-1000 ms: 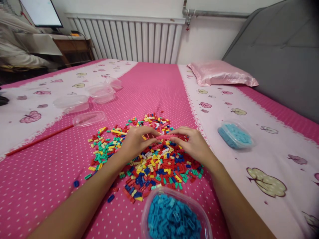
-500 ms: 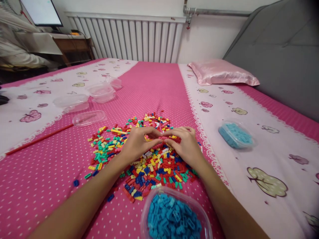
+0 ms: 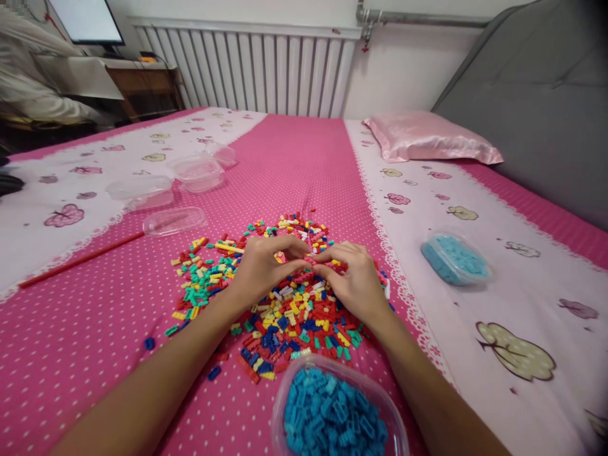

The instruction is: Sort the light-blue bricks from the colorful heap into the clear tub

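Note:
Above a spread heap of small plastic building blocks [image 3: 304, 310], my left hand [image 3: 266, 266] and my right hand [image 3: 352, 275] meet fingertip to fingertip. Both are closed in a pinch on a small pinkish-red building block [image 3: 310, 259] between them. Its exact shape is mostly covered by the fingers. Red, yellow, green, dark blue and white pieces lie under and around the hands. Close to me, between my forearms, stands a clear plastic tub [image 3: 401, 430] filled with blue blocks [image 3: 332, 415].
A second tub of blue blocks [image 3: 455, 258] sits to the right. Clear containers [image 3: 197, 174] and a clear lid [image 3: 175, 221] lie at the left, beside a long red stick [image 3: 80, 259]. Farther off are a pink pillow [image 3: 430, 138], a radiator [image 3: 256, 69] and a seated person's sleeve [image 3: 33, 88].
The whole view has shifted slightly, so most things appear a little farther right. Both hands stay pinched together over the heap, with only slight finger movement.

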